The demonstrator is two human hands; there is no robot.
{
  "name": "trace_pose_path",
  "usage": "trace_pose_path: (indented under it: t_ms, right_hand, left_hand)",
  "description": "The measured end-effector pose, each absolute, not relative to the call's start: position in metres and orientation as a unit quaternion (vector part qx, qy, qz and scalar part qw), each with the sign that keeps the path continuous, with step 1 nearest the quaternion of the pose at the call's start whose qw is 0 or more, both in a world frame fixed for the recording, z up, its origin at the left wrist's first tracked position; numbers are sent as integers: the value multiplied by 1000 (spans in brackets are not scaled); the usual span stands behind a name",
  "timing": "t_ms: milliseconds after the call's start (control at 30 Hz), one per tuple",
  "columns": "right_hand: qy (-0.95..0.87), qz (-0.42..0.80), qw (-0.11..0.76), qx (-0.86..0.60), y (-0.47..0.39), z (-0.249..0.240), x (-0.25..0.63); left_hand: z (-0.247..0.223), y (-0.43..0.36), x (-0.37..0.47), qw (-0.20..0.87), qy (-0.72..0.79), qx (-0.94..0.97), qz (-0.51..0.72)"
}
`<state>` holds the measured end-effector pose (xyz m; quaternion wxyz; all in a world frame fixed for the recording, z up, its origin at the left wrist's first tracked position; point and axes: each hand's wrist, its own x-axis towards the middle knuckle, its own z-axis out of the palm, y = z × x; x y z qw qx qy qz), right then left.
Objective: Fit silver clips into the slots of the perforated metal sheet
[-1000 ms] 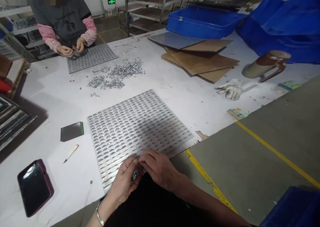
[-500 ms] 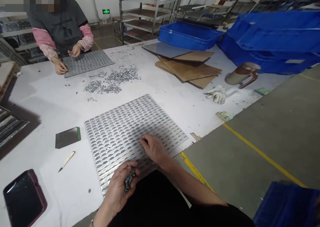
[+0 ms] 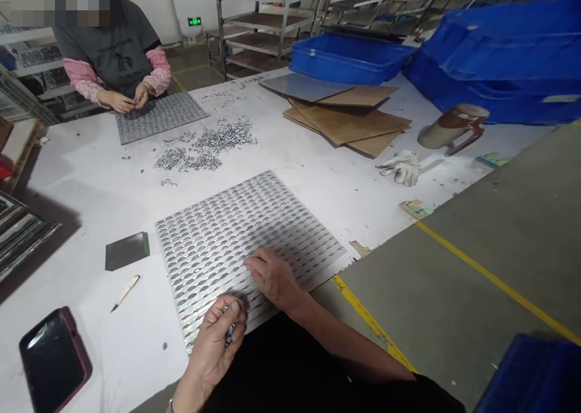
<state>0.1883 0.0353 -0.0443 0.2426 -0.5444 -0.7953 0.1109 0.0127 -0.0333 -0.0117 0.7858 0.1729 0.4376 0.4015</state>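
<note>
The right hand [image 3: 275, 280] has moved from the near edge, where both hands met a second ago, onto the patterned sheet [image 3: 218, 231]; its thumb and forefinger come together at the tips, though whether they pinch a piece cannot be told. The left hand [image 3: 209, 346], half open a moment earlier, is now curled around small metal pieces [image 3: 230, 328], thumb over them, just beside the right. This suggests pieces are going from left hand to sheet by way of the right. The sheet lies flat on the counter [image 3: 109, 183]; dark ovals cover its far rows, while brownish marks show nearer, so much appears unfinished. Beyond it lies a loose pile of pieces [image 3: 227, 135].
</note>
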Motion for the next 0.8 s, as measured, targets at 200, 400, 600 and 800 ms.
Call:
trace_pose_path:
  t_ms: [200, 400, 600, 800]
  right_hand:
    - [-813, 77, 203, -541, 33, -48, 185]
    - [-784, 187, 322, -496, 25, -34, 191]
    - [-735, 378, 387, -410, -3, -2, 201]
    - [-726, 399, 353, -435, -4, -2, 222]
  left_hand:
    - [-15, -29, 10, 764, 468, 130, 425]
    - [-8, -26, 13, 750, 475, 138, 438]
    - [-3, -26, 28, 764, 461, 171, 418]
    - [-3, -24, 39, 807, 447, 154, 354]
